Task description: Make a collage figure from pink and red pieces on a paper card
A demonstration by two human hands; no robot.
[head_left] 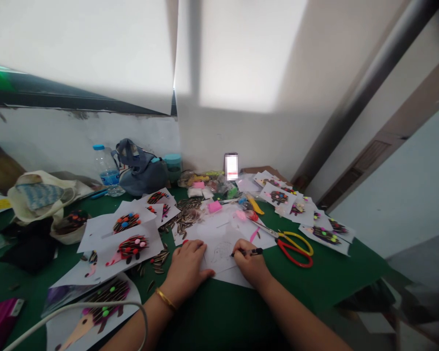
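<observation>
My right hand (249, 261) grips a black pen (256, 252), its tip down on a sheet of white paper (225, 278). A faint outline drawing (222, 251) shows on that sheet, just left of the pen. My left hand (189, 261) lies flat over the paper's left side, fingers stretched out, holding nothing. To the right of the drawing rest scissors (292, 246) with one red and one yellow handle. Beyond my hands are a pink block (215, 207) of what looks like clay and a scatter of striped sunflower seeds (190, 212).
Finished-looking hedgehog pictures (131, 246) cover the left, with more pictures (325, 234) at right. Along the wall stand a water bottle (109, 173), a blue-grey bag (141, 170) and a propped phone (231, 166). A white cable (76, 307) arches across the lower left of the green tabletop (366, 263).
</observation>
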